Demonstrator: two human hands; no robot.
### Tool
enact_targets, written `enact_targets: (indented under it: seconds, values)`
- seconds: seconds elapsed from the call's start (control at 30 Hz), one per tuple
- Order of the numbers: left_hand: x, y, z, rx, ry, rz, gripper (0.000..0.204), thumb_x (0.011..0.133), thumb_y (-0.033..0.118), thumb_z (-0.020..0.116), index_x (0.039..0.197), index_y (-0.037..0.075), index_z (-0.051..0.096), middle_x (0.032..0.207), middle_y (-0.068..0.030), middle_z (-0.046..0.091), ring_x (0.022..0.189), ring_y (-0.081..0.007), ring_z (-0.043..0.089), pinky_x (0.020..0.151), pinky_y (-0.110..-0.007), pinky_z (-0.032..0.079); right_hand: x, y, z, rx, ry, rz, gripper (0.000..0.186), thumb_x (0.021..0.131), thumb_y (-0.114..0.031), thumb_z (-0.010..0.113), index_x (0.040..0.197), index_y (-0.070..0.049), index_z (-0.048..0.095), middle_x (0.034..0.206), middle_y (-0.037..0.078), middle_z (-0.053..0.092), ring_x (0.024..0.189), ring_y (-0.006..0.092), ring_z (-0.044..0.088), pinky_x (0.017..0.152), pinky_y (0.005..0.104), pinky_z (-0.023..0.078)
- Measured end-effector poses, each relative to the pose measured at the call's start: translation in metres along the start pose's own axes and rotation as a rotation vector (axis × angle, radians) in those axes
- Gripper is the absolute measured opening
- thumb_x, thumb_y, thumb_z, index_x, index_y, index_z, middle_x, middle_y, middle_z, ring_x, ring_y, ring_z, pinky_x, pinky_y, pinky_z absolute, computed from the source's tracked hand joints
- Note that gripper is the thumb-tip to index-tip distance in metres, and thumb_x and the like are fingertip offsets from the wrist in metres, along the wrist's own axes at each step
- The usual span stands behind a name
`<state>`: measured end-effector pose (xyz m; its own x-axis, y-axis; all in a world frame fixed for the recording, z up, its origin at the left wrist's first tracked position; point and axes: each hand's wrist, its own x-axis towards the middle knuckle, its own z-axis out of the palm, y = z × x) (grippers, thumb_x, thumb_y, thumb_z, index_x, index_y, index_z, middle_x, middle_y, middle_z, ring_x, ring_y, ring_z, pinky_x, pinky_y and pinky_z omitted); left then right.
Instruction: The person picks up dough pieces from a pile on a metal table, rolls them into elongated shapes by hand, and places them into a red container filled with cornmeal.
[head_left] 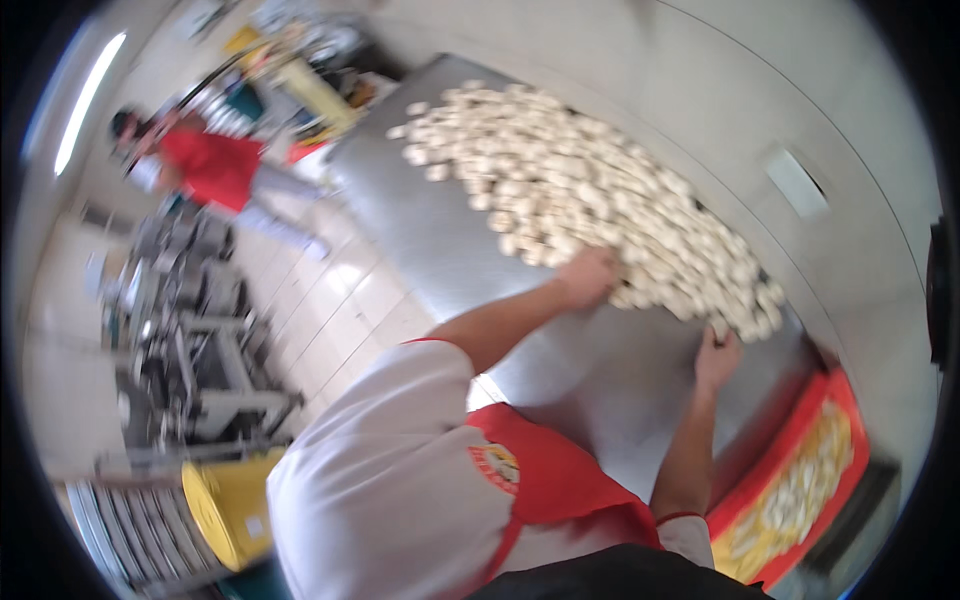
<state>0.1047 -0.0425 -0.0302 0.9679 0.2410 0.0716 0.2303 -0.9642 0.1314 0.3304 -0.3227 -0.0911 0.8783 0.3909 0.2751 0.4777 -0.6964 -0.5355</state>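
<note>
Both hands [590, 277] [718, 358] meet the edge of pale pieces [570, 185], bare tabletop [430, 240] alongside.

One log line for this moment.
pale pieces: spread on metal table; left hand: at their near edge; right hand: near their right end

Site: you stand in what appears a commercial food-preparation kitchen | your steel worktable [415, 225], twelve o'clock, carries massed pale food-like pieces [570, 180] | red crate [838, 385], four | co-worker [212, 168] in red apron, ten | tiled floor [345, 300], nine | metal equipment [225, 395], eight to nine | yellow container [228, 515], eight
</note>
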Motion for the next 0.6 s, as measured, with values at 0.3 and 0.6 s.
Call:
enact_targets:
  seconds: [0.3, 0.6]
  values:
    - [-0.137, 0.006, -0.03, -0.782, 0.141, -0.234, 0.062, 0.087, 0.013, 0.076, 0.145, 0.006, 0.055, 0.12, -0.0162, 0.057, 0.107, -0.037, 0.062, 0.096, -0.046, 0.052, -0.081, 0.029, -0.082, 0.451, -0.338, 0.272, 0.022, 0.094, -0.005, 0.064, 0.109, -0.002, 0.049, 0.107, 0.016, 0.058, 0.095, 0.0332, 0.063, 0.088, 0.0507, 0.051]
    - [-0.212, 0.059, 0.04, -0.281, 0.038, 0.284, 0.061, 0.092, 0.026, 0.068, 0.151, 0.021, 0.054, 0.121, -0.0103, 0.056, 0.12, -0.0269, 0.055, 0.098, -0.045, 0.045, -0.299, -0.026, -0.101, -0.31, -0.334, -0.551, 0.037, 0.098, -0.036, 0.07, 0.111, -0.003, 0.059, 0.111, 0.022, 0.056, 0.108, 0.0454, 0.054, 0.098, 0.0592, 0.041]
